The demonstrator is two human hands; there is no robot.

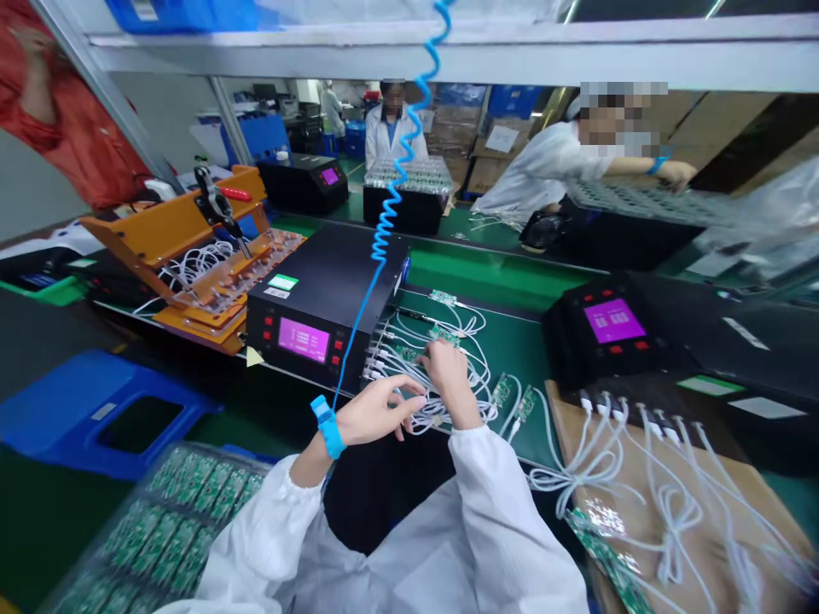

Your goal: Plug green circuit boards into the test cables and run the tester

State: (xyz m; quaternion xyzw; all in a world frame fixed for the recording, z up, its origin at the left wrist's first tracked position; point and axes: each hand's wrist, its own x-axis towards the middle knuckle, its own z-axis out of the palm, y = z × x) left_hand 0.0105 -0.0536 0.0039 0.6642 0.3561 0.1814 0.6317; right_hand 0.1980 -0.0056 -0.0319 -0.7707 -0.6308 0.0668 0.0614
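My left hand (pixel 380 409), with a blue wrist strap (pixel 328 429) on the wrist, hovers beside the white cables (pixel 441 411). Its fingers are loosely curved and apart, and nothing shows between them. My right hand (pixel 446 371) reaches down over the cables with its fingers drawn together. Their tips are partly hidden, so what they pinch is unclear. Close to them lie a green circuit board (pixel 407 352) and another circuit board (pixel 446 334). Cable plugs (pixel 377 362) run into the side of a black test box (pixel 320 286) with a purple screen (pixel 304 339).
A tray of circuit boards (pixel 185 503) sits at lower left, near a blue stool (pixel 83 409). An orange fixture (pixel 185 247) stands left. To the right are another black box (pixel 671 341) and cardboard (pixel 691 477) under cables. A coiled blue cord (pixel 400 162) hangs ahead; co-workers are beyond.
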